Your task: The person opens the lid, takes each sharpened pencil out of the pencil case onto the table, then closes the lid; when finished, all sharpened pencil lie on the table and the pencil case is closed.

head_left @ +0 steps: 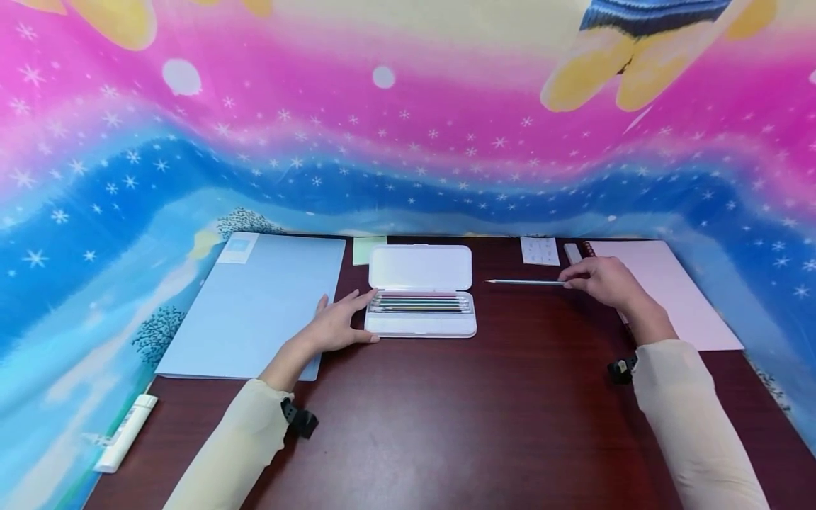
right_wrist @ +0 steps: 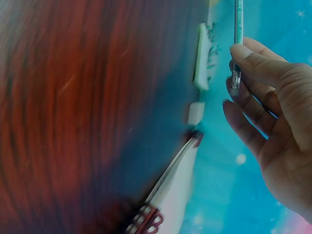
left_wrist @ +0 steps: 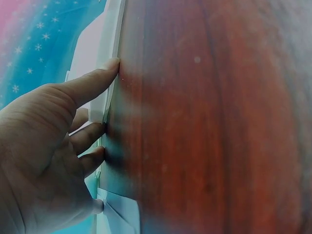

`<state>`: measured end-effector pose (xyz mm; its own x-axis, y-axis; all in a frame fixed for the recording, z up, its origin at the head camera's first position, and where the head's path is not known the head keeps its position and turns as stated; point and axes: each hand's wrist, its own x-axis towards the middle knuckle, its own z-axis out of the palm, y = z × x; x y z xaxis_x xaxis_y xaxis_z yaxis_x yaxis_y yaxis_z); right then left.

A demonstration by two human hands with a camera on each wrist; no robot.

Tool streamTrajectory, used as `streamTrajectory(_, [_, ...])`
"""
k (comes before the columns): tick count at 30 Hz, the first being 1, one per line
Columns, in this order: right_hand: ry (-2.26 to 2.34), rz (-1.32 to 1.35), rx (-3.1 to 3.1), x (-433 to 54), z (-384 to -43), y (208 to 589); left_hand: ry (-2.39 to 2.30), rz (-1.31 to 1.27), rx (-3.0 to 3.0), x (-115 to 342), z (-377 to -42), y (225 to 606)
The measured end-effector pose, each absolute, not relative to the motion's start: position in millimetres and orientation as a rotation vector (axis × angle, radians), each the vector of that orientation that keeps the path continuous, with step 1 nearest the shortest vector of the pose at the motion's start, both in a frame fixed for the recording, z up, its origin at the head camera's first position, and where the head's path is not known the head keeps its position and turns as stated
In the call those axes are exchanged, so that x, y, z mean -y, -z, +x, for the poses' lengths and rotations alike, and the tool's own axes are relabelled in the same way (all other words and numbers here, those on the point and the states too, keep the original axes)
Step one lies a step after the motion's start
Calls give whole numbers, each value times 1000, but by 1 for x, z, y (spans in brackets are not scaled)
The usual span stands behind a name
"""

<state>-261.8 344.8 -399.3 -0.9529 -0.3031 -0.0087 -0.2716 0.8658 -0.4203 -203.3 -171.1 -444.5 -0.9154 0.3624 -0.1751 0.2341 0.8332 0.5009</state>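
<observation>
A white pencil case [head_left: 421,325] lies with its lid [head_left: 421,268] tipped back. Several pencils [head_left: 421,303] lie side by side in its tray. My left hand [head_left: 338,324] rests at the case's left end, fingers spread and fairly straight, the thumb at the near corner; the left wrist view shows the thumb [left_wrist: 100,80] along the case's edge. Between thumb and fingers, my right hand [head_left: 602,283] pinches a pencil [head_left: 525,282] near its eraser end. Its point faces left toward the case. In the right wrist view the clear-ended eraser tip [right_wrist: 235,87] sticks out below the thumb.
A light blue folder [head_left: 268,304] lies left, partly under my left hand. Right is a pink spiral notebook [head_left: 682,297], with a small white block [head_left: 571,251] beside it. Paper notes [head_left: 540,251] lie along the back edge. A white tube-like object [head_left: 127,432] sits front left.
</observation>
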Motion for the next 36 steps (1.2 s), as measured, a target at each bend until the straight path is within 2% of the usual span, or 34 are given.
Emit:
streamTrajectory(28, [840,-185,-2783,-362,-269,435,-683,455,-2766,172,-202,445])
streamTrajectory(36, [877,-188,-2751,-362,-269,441,-680,459,-2769,171,-202,445])
